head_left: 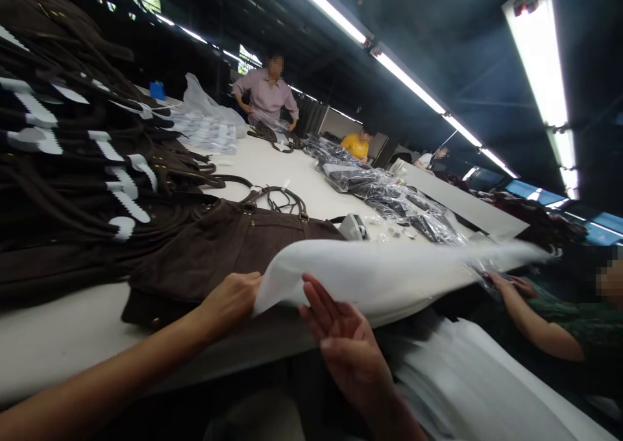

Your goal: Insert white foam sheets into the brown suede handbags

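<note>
My left hand (237,299) is closed on the near corner of a thin white sheet (350,269), which billows out to the right, blurred at its far end. I cannot tell if it is paper, foam or a flat bag. Just below the sheet, my right hand (343,347) is open, palm up with fingers stretched out. Whether its fingertips touch the sheet is not clear. A dark brown handbag (228,240) with looped handles lies on the table behind my left hand.
Piled brown bags (73,188) with white handle wraps fill the left. Plastic-wrapped bags (360,178) lie across the white table (263,162). A stack of white sheets (477,369) sits lower right. A co-worker's arm (540,321) reaches in from the right; another person (270,94) stands at the far side.
</note>
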`<state>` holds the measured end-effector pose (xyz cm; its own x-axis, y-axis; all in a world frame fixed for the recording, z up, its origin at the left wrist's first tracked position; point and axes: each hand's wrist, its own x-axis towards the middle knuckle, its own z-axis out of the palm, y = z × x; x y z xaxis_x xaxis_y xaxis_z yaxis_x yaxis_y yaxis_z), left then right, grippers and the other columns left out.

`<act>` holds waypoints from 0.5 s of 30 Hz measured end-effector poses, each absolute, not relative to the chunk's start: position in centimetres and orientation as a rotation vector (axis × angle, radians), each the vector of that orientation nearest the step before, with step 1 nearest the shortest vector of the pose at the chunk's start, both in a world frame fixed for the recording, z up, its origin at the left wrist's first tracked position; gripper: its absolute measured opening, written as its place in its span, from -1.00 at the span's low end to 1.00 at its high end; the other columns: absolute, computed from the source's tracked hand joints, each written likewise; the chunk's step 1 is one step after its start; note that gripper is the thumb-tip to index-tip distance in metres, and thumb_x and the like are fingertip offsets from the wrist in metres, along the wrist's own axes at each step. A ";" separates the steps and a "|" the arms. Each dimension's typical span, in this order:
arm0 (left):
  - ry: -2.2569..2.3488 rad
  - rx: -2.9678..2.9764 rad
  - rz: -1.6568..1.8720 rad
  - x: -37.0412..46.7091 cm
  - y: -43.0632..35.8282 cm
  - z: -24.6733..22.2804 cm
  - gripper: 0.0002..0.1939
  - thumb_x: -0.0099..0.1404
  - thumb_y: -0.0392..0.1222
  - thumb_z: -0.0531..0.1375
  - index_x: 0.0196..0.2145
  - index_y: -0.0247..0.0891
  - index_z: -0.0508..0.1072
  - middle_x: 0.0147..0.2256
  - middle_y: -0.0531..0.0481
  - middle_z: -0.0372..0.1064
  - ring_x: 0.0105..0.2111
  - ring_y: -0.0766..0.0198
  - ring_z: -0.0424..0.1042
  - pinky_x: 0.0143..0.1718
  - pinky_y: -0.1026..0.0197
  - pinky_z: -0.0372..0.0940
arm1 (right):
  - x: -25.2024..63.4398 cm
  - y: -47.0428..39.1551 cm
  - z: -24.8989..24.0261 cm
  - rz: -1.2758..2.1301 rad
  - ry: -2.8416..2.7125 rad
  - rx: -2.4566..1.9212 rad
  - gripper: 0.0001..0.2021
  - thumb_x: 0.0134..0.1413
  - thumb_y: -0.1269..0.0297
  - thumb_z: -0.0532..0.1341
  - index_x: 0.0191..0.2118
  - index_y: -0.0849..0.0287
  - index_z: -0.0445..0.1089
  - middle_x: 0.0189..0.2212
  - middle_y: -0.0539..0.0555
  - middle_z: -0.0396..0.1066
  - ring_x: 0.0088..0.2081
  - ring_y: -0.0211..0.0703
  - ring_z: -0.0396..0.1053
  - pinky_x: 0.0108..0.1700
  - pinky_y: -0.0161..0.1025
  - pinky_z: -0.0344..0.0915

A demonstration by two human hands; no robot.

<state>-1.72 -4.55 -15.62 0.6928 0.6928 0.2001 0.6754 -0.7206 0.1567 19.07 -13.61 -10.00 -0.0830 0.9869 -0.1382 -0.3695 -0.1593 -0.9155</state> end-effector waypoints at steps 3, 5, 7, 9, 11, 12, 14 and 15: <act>1.125 2.759 0.450 -2.1 -5.7 -17.0 -0.71 0.26 -0.51 0.04 -0.29 -0.31 0.53 -0.27 -0.10 0.51 -0.25 0.19 0.49 -0.25 0.26 0.43 | 19.0 -10.5 -10.6 1.273 -1.205 -1.056 -0.56 -0.23 0.22 0.45 -0.13 0.11 0.46 -0.07 0.14 0.51 -0.06 -0.03 0.46 0.03 -0.11 0.33; 1.148 2.787 0.513 -2.1 -6.4 -18.3 -0.66 0.24 -0.54 0.03 -0.22 -0.31 0.55 -0.18 -0.15 0.51 -0.10 0.14 0.48 -0.11 0.21 0.44 | 19.3 -8.0 -10.7 0.994 -1.521 -1.287 -0.72 -0.09 0.08 0.40 -0.37 0.21 0.49 -0.43 0.10 0.53 -0.36 -0.12 0.46 -0.21 -0.20 0.37; 1.198 2.811 0.566 -2.1 -6.8 -19.7 -0.60 0.22 -0.56 0.02 -0.15 -0.30 0.55 -0.09 -0.19 0.50 0.04 0.08 0.42 0.04 0.11 0.40 | 19.5 -5.1 -10.4 0.717 -1.746 -1.475 -0.65 -0.05 0.00 0.36 -0.56 0.22 0.45 -0.60 0.04 0.42 -0.48 -0.19 0.36 -0.35 -0.27 0.30; 1.239 2.782 0.588 -2.3 -7.0 -21.2 -0.55 0.21 -0.56 0.00 -0.07 -0.32 0.53 -0.02 -0.22 0.47 0.14 0.04 0.35 0.13 0.05 0.34 | 19.3 -1.9 -10.1 0.638 -1.852 -1.509 -0.66 -0.05 0.04 0.36 -0.59 0.22 0.44 -0.56 0.04 0.42 -0.45 -0.20 0.35 -0.37 -0.31 0.24; 1.245 2.694 0.618 -3.0 -7.0 -22.5 -0.48 0.18 -0.53 0.01 0.04 -0.32 0.48 0.08 -0.23 0.41 0.20 0.02 0.27 0.19 0.02 0.28 | 18.7 1.4 -10.4 0.835 -1.834 -1.520 -0.72 -0.11 0.15 0.40 -0.59 0.23 0.43 -0.52 0.03 0.42 -0.45 -0.23 0.33 -0.41 -0.34 0.20; 1.229 2.629 0.642 -3.6 -6.9 -22.9 -0.44 0.16 -0.50 0.02 0.11 -0.30 0.42 0.15 -0.21 0.35 0.23 0.01 0.23 0.21 0.01 0.26 | 18.4 2.9 -11.0 0.972 -1.775 -1.563 -0.74 -0.16 0.21 0.42 -0.61 0.24 0.40 -0.54 0.01 0.40 -0.49 -0.26 0.30 -0.44 -0.35 0.17; 1.175 2.439 0.685 -4.9 -6.3 -22.7 -0.36 0.19 -0.39 0.05 0.25 -0.22 0.26 0.24 -0.15 0.24 0.27 0.02 0.17 0.25 -0.01 0.19 | 17.9 4.9 -12.9 1.162 -1.613 -1.694 -0.71 -0.24 0.31 0.43 -0.67 0.24 0.30 -0.64 -0.03 0.29 -0.57 -0.31 0.19 -0.51 -0.35 0.09; 1.136 2.312 0.670 -5.6 -5.8 -22.1 -0.34 0.24 -0.32 0.04 0.30 -0.18 0.16 0.25 -0.12 0.22 0.28 0.04 0.15 0.27 -0.02 0.14 | 17.7 5.4 -14.1 1.200 -1.546 -1.750 -0.68 -0.23 0.34 0.42 -0.69 0.22 0.25 -0.68 -0.06 0.23 -0.60 -0.33 0.13 -0.53 -0.34 0.06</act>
